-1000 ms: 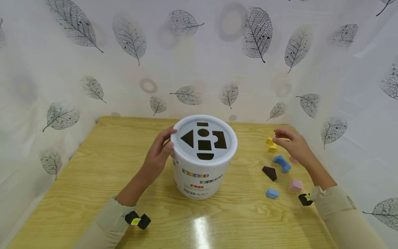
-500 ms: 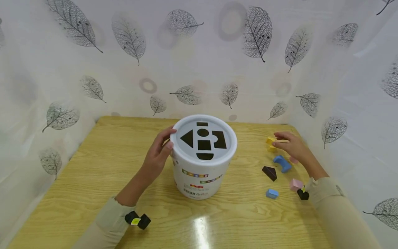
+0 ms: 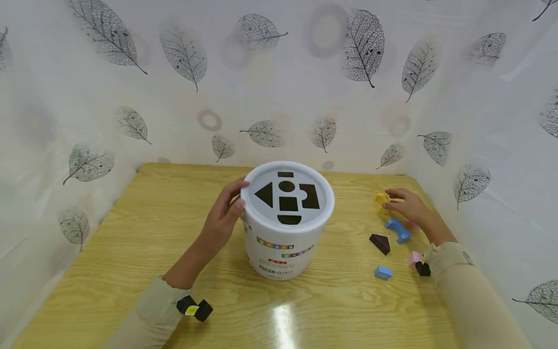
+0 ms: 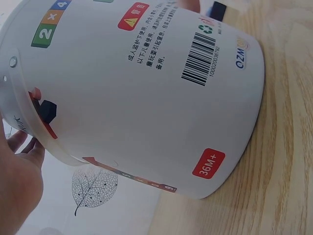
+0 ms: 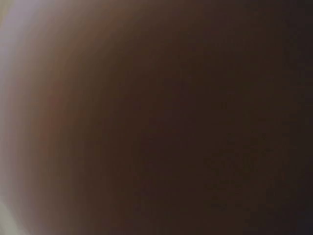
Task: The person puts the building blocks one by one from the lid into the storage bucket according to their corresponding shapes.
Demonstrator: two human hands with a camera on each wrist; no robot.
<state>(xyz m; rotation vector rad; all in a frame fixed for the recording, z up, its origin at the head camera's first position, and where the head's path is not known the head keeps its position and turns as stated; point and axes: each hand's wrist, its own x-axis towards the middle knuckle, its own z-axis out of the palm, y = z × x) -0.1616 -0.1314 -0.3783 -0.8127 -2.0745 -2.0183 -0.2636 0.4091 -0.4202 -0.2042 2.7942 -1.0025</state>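
A white bucket (image 3: pixel 279 252) stands upright on the wooden table, its lid (image 3: pixel 257 217) cut with several shaped holes. My left hand (image 3: pixel 220 218) grips the lid's rim at the left side, thumb in front and fingers behind; the left wrist view shows its fingers at the rim beside the printed wall. At the back right my right hand (image 3: pixel 410 206) pinches a yellow arch block (image 3: pixel 381 199) between thumb and fingers, partly covering it. The block appears to be still at the table. The right wrist view is dark and blurred.
Near my right hand lie a blue arch block (image 3: pixel 397 230), a dark brown triangular block (image 3: pixel 380 243), a small blue block (image 3: pixel 383 273) and a pink block (image 3: pixel 414 259) partly behind the wrist camera. Another pink piece (image 3: pixel 411 226) shows under the right hand. A leaf-patterned curtain (image 3: pixel 279 87) encloses the table.
My right hand has come down a little onto the yellow arch block, and its fingers have closed around it. The left hand and the bucket have stayed in place.
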